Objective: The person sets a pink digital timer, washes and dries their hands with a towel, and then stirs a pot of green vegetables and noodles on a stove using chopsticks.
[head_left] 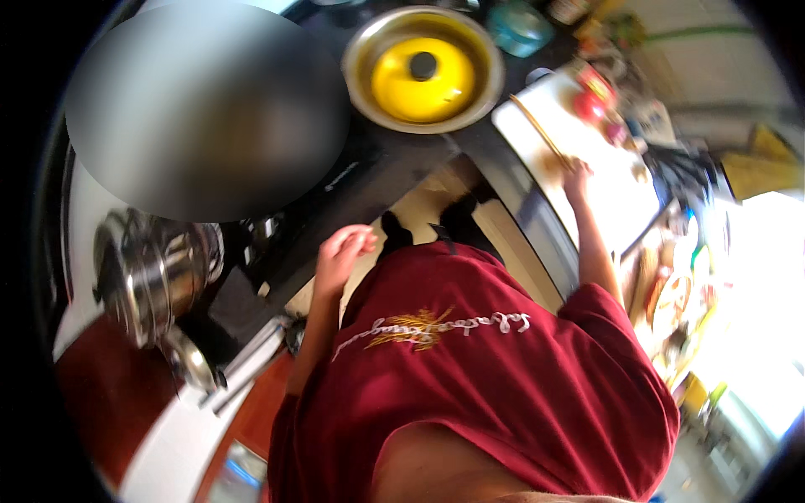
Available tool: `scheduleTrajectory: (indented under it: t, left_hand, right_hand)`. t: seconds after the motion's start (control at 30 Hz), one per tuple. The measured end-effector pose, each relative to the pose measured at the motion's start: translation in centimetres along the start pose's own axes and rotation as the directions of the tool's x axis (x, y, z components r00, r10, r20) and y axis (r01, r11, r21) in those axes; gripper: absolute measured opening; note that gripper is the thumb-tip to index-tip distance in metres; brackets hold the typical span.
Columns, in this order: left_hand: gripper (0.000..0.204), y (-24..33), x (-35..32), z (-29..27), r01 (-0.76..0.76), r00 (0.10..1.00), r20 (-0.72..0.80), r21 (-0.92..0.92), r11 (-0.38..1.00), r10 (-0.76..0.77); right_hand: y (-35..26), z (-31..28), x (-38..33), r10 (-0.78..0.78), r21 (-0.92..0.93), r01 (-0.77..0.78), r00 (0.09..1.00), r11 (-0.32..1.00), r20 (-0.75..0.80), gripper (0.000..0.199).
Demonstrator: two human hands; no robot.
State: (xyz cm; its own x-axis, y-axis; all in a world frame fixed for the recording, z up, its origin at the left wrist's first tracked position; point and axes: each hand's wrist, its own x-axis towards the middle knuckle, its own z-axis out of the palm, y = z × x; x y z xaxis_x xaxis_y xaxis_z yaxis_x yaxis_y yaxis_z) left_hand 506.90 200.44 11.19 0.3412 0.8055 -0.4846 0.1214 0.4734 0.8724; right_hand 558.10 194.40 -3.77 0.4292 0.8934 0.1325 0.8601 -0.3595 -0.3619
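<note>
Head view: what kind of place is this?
Probably a home kitchen: a steel bowl holding a yellow lid, a steel pot on a dark stove, and a cluttered white counter where the right hand rests.

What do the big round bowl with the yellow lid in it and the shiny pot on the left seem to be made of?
The big round bowl looks like brushed metal, probably steel: dull grey sheen. The yellow lid inside it seems enamelled or painted, glossy, with a dark knob; which, I cannot tell. The shiny pot looks like polished steel, with mirror-like reflections.
</note>
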Motion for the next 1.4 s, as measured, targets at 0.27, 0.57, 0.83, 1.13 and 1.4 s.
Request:
scheduleTrajectory:
  t: [0.27,0.57,0.83,1.13,1.4]
  left_hand:
    - [0.017,-1.0,0.0,2.4,-0.020,1.000,-0.002,-0.163,0.986,0.020]
    - [0.021,-1.7,-0.1,0.0,0.025,0.999,-0.030,-0.145,0.989,-0.029]
    - [0.021,-1.0,-0.6,-3.0,0.010,1.000,0.000,-0.109,0.994,-0.010]
    - [0.021,-3.1,-0.9,-6.4,-0.023,1.000,-0.009,-0.239,0.971,0.021]
    - [0.022,-5.2,-1.8,-9.3,-0.042,0.999,-0.042,-0.337,0.941,0.029]
  right_hand:
    - [-1.3,-1.2,0.5,-0.017,-0.243,0.048,0.992,0.969,0.128,0.018]
    - [-0.4,-0.4,0.5,0.049,-0.173,-0.014,0.979,0.985,0.199,0.014]
    - [3.8,-0.3,-0.3,0.261,0.093,-0.330,0.864,0.939,0.430,0.014]
    - [-15.4,-8.5,-2.4,0.240,0.780,-0.624,0.766,0.052,0.597,0.003]
    - [-36.1,-12.4,5.3,-0.180,0.613,-0.347,0.752,0.710,0.634,0.025]
